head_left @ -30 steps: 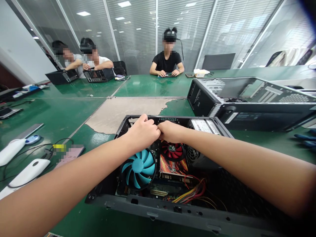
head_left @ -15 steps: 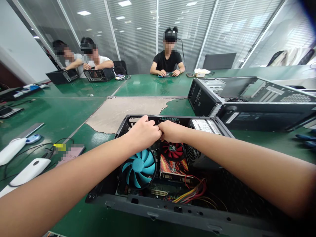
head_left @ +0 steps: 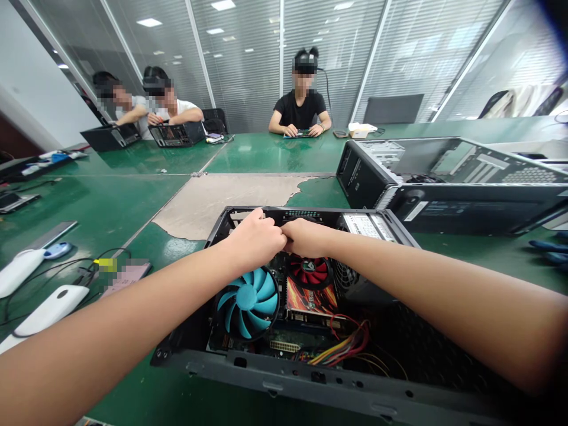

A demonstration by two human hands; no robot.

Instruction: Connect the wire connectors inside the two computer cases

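An open black computer case (head_left: 284,373) lies on its side in front of me. My left hand (head_left: 261,234) and my right hand (head_left: 306,236) meet over its far part, near the rear wall. Both have curled fingers, and whatever they grip is hidden behind the knuckles. Below the left hand sits a cooling fan with blue blades (head_left: 247,297). Just under the right hand is a graphics card (head_left: 310,296) with a red fan (head_left: 309,269). Coloured power wires (head_left: 344,349) lie nearer me, and a labelled power supply (head_left: 370,226) sits at the far right corner.
A second open computer case (head_left: 479,204) stands at the right. On the left are white devices (head_left: 55,309), cables and a phone (head_left: 128,277). Across the green table (head_left: 261,155), one person (head_left: 300,112) handles a board, and two others at the left work at cases.
The view has shifted very slightly. Both hands stay together in the same place over the case, with almost no visible movement.
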